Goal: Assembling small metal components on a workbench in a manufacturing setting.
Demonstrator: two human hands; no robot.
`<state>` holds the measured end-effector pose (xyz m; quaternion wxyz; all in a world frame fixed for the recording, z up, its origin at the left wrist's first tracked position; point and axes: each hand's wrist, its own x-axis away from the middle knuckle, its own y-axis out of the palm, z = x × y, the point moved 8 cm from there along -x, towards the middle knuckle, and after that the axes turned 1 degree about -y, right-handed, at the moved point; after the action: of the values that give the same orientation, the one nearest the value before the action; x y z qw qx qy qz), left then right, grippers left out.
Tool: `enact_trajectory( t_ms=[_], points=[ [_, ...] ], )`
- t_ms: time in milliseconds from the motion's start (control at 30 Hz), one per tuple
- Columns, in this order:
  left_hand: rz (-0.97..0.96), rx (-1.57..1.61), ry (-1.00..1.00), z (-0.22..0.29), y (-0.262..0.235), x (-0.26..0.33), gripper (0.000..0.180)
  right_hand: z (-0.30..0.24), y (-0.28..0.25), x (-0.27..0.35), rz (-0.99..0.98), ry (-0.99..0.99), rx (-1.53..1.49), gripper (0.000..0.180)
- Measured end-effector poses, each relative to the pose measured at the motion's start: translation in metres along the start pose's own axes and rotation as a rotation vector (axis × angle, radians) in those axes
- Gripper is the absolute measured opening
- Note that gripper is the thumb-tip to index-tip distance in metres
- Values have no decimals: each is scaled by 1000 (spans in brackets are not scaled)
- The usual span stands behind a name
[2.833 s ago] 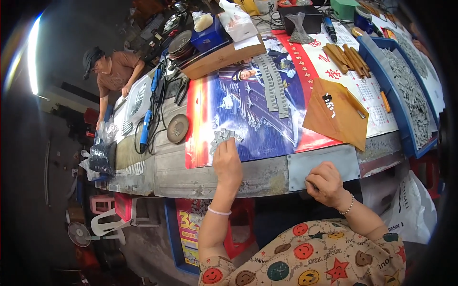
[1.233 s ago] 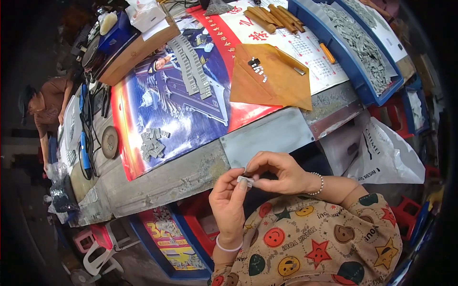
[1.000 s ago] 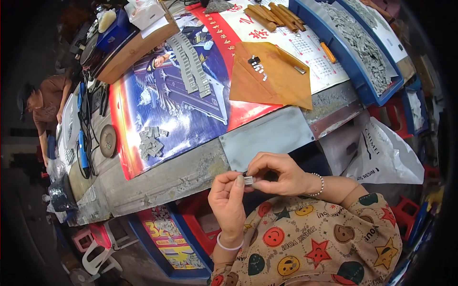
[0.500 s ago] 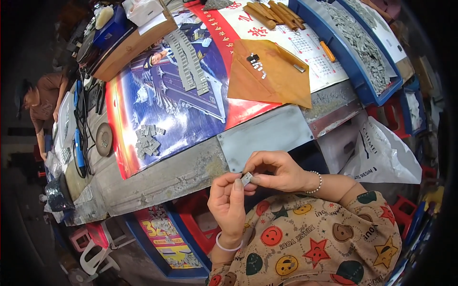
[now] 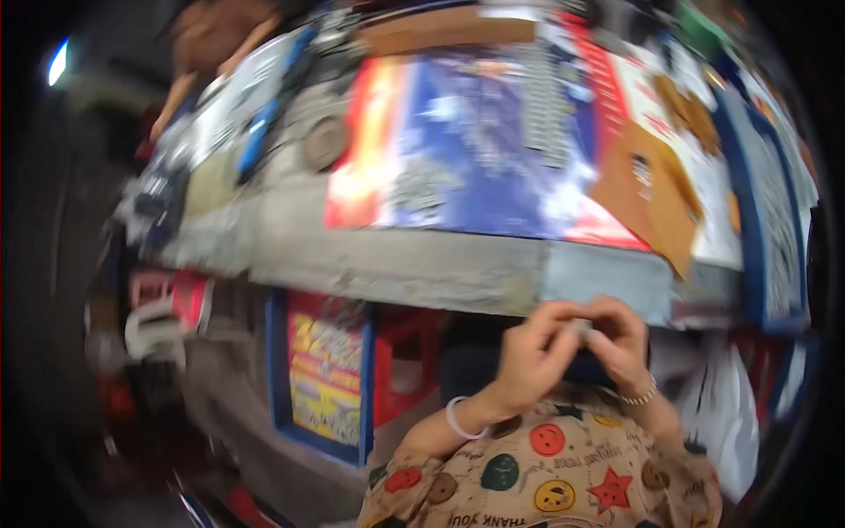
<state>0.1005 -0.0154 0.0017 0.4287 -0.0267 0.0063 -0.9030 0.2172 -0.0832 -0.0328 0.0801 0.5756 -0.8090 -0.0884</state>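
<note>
The picture is motion-blurred. My left hand (image 5: 528, 356) and my right hand (image 5: 620, 343) meet in front of my chest, just below the grey table edge (image 5: 422, 268). Both pinch one small grey metal part (image 5: 582, 327) between their fingertips. A white bangle circles my left wrist and a bead bracelet my right. On the table above lies a small heap of grey parts (image 5: 422, 187) on a blue and red poster (image 5: 475, 141).
A brown paper sheet (image 5: 651, 198) lies at the right of the table beside blue trays (image 5: 766, 202) of grey parts. Another person (image 5: 216, 40) sits at the far left end. A white plastic bag (image 5: 726, 414) hangs at my right. Tools lie along the left.
My head has swung left, so the table now sits higher and right in view and blurs. My hands stay together on the small part, which was picked from the table earlier.
</note>
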Motion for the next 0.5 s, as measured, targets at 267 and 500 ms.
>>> enact_trajectory(
  t_ms=[267,500],
  points=[
    [57,227,118,-4,-16,17,17,-4,12,4,39,-66,185,18],
    [84,263,150,-6,-34,25,19,-5,38,-4,-5,-26,175,15]
  ],
)
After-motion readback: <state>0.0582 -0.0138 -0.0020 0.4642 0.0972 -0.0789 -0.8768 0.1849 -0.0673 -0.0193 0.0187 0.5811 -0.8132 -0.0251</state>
